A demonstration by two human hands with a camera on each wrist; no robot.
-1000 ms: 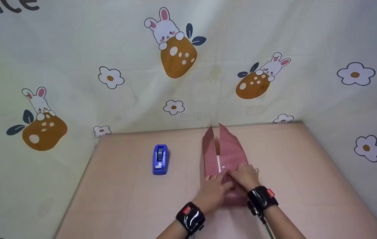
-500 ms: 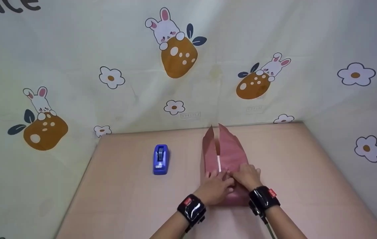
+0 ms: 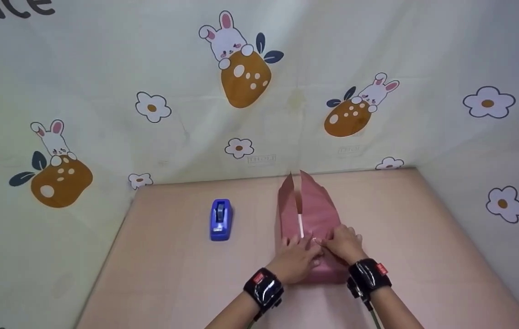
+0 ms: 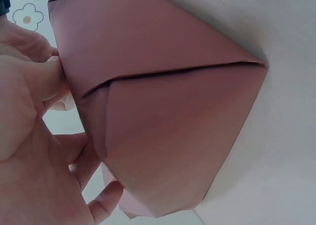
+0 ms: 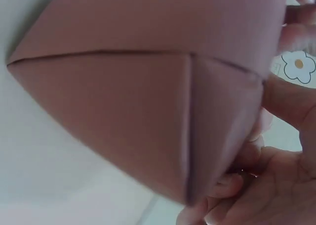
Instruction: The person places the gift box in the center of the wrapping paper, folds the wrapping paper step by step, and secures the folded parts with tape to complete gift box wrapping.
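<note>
A parcel in dusky pink wrapping paper lies on the table, its near end folded into flaps and its far end standing up in two loose points. A narrow white strip shows along the seam on top. My left hand rests on the parcel's top left with fingers spread against the paper. My right hand presses beside it, thumb and fingertips meeting the paper near a small shiny bit, perhaps clear tape. Both wrist views show the folded end close up, fingertips along its upper edge.
A blue tape dispenser stands on the table left of the parcel. Behind the pinkish table hangs a pale curtain printed with rabbits and flowers.
My right hand has slid slightly right across the parcel's top. My left hand has settled flatter beside the seam. The parcel and the tape dispenser stay where they were.
</note>
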